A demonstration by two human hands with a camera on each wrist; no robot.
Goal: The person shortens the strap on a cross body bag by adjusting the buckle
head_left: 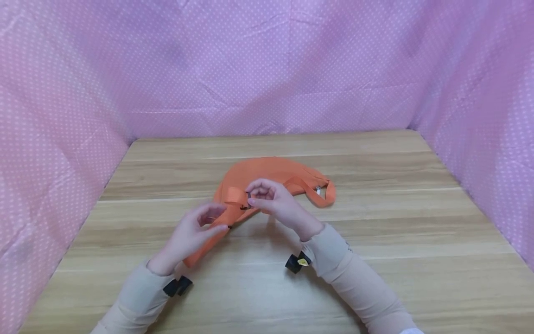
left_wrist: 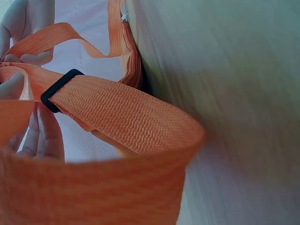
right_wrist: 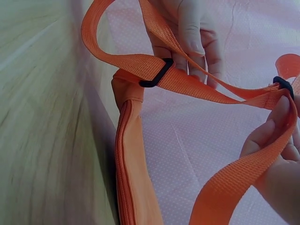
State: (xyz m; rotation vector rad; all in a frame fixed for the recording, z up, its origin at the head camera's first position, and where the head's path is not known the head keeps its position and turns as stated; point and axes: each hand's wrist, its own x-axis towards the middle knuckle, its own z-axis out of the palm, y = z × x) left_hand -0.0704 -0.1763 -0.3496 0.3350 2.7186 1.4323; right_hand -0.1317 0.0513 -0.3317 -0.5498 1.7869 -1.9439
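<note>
A crescent-shaped orange crossbody bag (head_left: 267, 169) lies on the table under both hands, its webbing strap (left_wrist: 117, 110) looped up in front of it. My right hand (head_left: 279, 204) pinches the strap at a black slider buckle (right_wrist: 283, 86) between thumb and fingertips. Around the strap's left part, my left hand (head_left: 189, 232) has its fingers (right_wrist: 206, 65) fairly straight behind the webbing, thumb apart from them. A second black slider buckle (right_wrist: 158, 74) sits on the strap beside that hand. In the left wrist view, a strap loop hides much of the left hand.
The wood-grain table (head_left: 396, 222) spreads around the bag. Pink dotted cloth (head_left: 267, 69) hangs behind it and at both sides. A zipper pull (head_left: 318, 190) shows at the bag's right end, next to a loop of strap. Black wrist mounts sit on both sleeves.
</note>
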